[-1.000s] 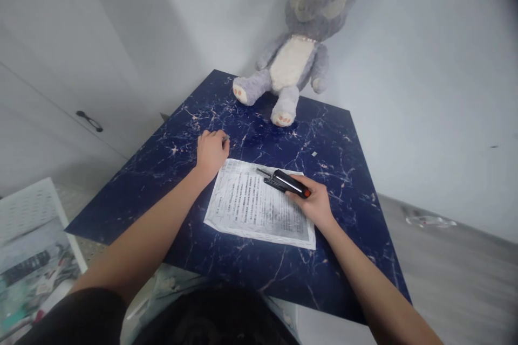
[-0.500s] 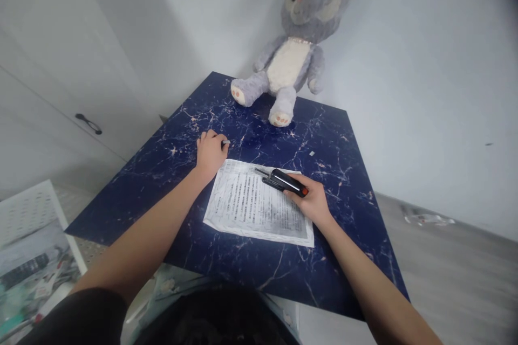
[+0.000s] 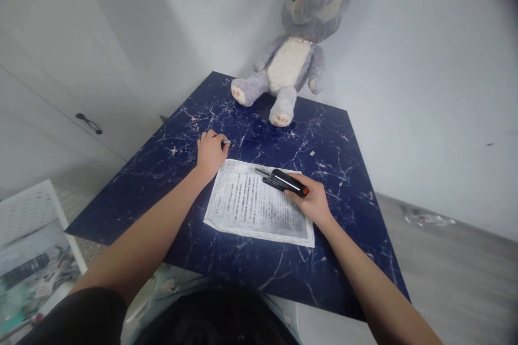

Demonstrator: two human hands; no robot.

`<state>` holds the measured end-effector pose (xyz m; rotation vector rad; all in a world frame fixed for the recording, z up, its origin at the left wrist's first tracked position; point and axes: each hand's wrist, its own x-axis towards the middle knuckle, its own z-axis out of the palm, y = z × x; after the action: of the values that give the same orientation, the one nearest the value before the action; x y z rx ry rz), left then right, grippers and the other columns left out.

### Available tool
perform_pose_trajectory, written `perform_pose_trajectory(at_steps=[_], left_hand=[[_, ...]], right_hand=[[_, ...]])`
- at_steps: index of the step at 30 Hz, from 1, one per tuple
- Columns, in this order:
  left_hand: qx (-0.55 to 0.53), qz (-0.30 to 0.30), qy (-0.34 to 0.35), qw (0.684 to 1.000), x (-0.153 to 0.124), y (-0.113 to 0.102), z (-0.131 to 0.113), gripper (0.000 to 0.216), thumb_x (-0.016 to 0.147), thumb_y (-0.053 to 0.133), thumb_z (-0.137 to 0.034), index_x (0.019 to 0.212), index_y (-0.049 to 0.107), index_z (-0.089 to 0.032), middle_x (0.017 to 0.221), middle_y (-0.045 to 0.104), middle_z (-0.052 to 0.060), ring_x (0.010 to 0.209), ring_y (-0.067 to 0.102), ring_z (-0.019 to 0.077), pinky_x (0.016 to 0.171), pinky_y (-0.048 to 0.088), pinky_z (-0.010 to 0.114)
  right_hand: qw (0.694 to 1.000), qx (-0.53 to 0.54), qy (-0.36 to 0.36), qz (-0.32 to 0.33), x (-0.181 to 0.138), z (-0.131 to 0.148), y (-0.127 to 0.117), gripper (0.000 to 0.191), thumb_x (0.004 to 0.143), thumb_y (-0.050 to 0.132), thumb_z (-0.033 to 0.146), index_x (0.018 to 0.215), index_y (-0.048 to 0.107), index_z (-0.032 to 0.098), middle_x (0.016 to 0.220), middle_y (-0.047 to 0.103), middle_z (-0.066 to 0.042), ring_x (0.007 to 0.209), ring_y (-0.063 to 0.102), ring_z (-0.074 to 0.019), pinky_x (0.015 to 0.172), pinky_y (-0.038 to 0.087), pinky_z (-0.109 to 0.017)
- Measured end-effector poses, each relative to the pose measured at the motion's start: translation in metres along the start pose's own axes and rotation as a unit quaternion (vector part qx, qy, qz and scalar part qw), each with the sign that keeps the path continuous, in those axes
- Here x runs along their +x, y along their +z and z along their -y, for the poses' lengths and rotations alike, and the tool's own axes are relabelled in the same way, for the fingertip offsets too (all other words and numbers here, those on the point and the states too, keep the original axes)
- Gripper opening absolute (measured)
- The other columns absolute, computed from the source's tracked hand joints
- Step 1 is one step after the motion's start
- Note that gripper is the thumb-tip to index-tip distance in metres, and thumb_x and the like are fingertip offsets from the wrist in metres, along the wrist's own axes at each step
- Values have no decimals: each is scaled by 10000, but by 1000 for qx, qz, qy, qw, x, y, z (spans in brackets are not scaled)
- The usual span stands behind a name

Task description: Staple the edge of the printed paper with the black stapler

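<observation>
Nearest the person, a printed sheet of paper (image 3: 259,206) lies flat in the middle of the dark blue marbled tabletop (image 3: 332,259). At the paper's right far corner, the right hand (image 3: 313,204) is closed around the back end of a black stapler (image 3: 284,182) with a red tip; the stapler rests on the paper, its front pointing toward the paper's far edge. Just off the paper's left far corner, the left hand (image 3: 210,152) is curled on the tabletop, pinching a small silvery strip (image 3: 225,142) between thumb and fingers; what it is cannot be told for sure. Beyond the paper, a tiny pale scrap (image 3: 311,153) lies on the tabletop, and farther still a grey plush rabbit (image 3: 293,46) sits against the wall. Compared with half a second ago, both hands, the stapler and the paper lie in the same places.
</observation>
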<state>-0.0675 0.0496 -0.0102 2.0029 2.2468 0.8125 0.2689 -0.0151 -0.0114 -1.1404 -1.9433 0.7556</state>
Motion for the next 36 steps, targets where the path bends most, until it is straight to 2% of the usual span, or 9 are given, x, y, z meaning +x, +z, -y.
perform_pose_trajectory(at_steps=[36], left_hand=[[-3, 14, -7, 1000, 1, -1, 1, 182, 981, 602, -298, 1073, 750, -247, 1134, 682, 120, 1133, 582, 336, 953, 479, 468]], right_hand=[[1000, -1, 3, 3, 0, 1, -1, 368, 857, 776, 248, 1224, 755, 242, 1150, 771, -56, 1008, 734, -277, 936, 571, -434]])
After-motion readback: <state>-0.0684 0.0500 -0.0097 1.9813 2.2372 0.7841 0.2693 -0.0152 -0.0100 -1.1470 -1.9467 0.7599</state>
